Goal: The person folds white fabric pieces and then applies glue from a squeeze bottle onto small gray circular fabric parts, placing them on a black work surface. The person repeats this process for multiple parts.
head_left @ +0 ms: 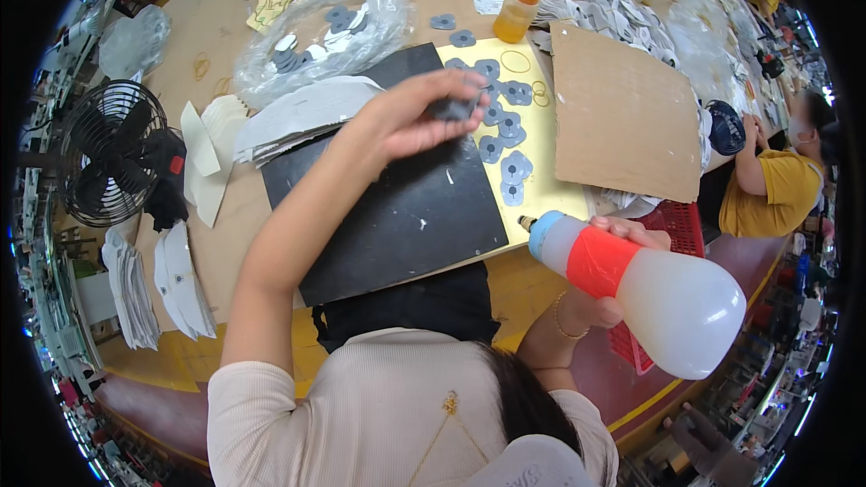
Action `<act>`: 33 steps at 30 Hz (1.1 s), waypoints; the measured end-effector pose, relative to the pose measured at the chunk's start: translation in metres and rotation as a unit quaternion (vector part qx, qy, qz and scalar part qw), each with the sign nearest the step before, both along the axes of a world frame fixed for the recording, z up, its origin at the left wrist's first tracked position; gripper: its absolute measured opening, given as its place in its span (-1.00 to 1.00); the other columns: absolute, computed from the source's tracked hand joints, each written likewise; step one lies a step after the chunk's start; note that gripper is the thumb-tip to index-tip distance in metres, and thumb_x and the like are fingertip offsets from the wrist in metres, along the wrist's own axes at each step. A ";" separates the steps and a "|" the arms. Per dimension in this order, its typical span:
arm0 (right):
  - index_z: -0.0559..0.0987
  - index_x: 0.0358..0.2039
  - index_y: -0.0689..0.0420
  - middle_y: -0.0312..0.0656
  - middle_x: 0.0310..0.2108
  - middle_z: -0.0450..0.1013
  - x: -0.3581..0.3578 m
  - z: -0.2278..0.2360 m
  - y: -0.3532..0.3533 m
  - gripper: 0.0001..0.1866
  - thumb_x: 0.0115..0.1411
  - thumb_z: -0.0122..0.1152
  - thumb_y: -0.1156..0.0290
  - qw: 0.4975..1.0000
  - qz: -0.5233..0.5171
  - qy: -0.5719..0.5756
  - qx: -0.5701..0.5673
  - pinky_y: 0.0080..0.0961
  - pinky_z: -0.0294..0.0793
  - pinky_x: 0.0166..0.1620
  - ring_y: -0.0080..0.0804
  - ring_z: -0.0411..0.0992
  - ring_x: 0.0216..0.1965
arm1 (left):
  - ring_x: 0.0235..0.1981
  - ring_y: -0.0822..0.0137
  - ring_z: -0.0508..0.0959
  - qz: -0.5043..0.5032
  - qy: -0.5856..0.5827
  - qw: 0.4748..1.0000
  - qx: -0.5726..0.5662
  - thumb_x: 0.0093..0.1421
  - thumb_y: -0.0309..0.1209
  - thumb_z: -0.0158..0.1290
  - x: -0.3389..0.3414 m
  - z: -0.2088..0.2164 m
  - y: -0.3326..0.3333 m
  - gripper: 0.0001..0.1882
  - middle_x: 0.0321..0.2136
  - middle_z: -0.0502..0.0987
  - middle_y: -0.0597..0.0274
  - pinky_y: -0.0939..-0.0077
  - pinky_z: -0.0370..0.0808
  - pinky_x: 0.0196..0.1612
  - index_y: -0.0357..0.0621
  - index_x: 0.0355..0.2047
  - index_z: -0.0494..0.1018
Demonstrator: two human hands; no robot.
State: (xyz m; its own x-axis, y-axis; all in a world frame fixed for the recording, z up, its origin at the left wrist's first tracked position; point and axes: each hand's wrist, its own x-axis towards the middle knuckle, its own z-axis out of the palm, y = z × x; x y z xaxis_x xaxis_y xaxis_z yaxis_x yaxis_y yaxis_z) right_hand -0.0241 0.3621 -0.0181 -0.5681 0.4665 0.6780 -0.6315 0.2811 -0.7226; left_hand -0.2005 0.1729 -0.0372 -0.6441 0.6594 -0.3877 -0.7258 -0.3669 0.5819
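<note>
My right hand (pixel 635 234) is wrapped round a large white squeeze bottle (pixel 695 311) with a red band, a blue collar and a narrow dark nozzle. The bottle lies tilted, its nozzle toward the table edge. Over the far edge of a black board (pixel 383 207), my left hand (pixel 410 124) curls its fingers round a blurred dark grey piece (pixel 454 108). Just right of that hand, several small grey cut-outs (pixel 511 126) with dark centre marks are scattered on a yellow sheet (pixel 532 203). Some overlap one another.
A clear plastic bag (pixel 383 13) holds grey and white pieces. Stacked white panels (pixel 298 117) lie on the board's left part. A black fan (pixel 113 153) stands left. Cardboard (pixel 627 113) covers items at right; an orange-capped bottle (pixel 517 13) stands behind. A co-worker (pixel 776 180) sits far right.
</note>
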 end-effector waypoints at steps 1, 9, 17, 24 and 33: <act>0.34 -0.17 0.36 -0.08 -0.35 0.31 -0.002 0.002 -0.002 -0.09 -0.12 0.22 -0.33 1.000 0.002 0.008 -0.011 -0.44 0.53 -0.25 -0.24 0.45 -0.35 | -0.29 0.24 0.53 0.002 -0.015 0.998 0.056 0.14 -0.56 0.00 0.016 0.004 -0.011 -0.70 -0.29 0.46 0.00 0.45 0.60 -0.20 -0.37 -0.10 0.33; 0.30 -0.08 0.38 -0.06 -0.26 0.32 -0.015 0.012 -0.017 -0.12 -0.06 0.25 -0.23 0.993 0.076 0.091 -0.010 -0.30 0.54 -0.14 -0.10 0.47 -0.21 | -0.40 0.31 0.59 0.027 0.131 0.979 -0.153 0.06 -0.51 0.17 0.090 0.036 -0.037 -0.72 -0.43 0.53 0.10 0.55 0.58 -0.41 -0.37 -0.22 0.44; 0.29 -0.06 0.35 -0.05 -0.21 0.30 -0.016 0.018 -0.032 -0.11 -0.10 0.28 -0.22 0.988 0.116 0.083 0.052 -0.32 0.53 -0.13 -0.08 0.45 -0.16 | -0.66 0.58 0.45 0.015 0.204 0.946 -0.250 -0.01 -0.44 0.27 0.103 0.040 -0.039 -0.78 -0.59 0.50 0.26 0.74 0.40 -0.61 -0.33 -0.43 0.50; 0.28 -0.07 0.35 0.00 -0.22 0.32 -0.017 0.016 -0.016 -0.10 -0.11 0.28 -0.23 0.971 0.133 0.048 0.192 -0.37 0.54 -0.17 -0.12 0.47 -0.21 | -0.64 0.58 0.45 0.001 0.222 0.938 -0.265 0.00 -0.45 0.25 0.105 0.043 -0.040 -0.81 -0.60 0.51 0.27 0.73 0.41 -0.61 -0.33 -0.49 0.51; 0.28 -0.05 0.36 0.00 -0.21 0.32 -0.010 0.011 -0.013 -0.09 -0.10 0.26 -0.23 0.982 0.126 0.072 0.124 -0.37 0.53 -0.17 -0.11 0.47 -0.22 | -0.58 0.55 0.49 0.027 0.170 0.968 -0.184 0.05 -0.46 0.21 0.101 0.030 -0.044 -0.82 -0.54 0.52 0.23 0.70 0.43 -0.59 -0.28 -0.42 0.45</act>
State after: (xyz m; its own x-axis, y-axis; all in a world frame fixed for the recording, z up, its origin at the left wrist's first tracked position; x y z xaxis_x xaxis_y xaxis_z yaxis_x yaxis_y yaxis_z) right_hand -0.0337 0.3487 -0.0071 -0.5336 0.1343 0.8350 -0.7946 0.2587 -0.5493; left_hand -0.0991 0.1291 -0.0074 -0.8053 0.4784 -0.3500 -0.4555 -0.1215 0.8819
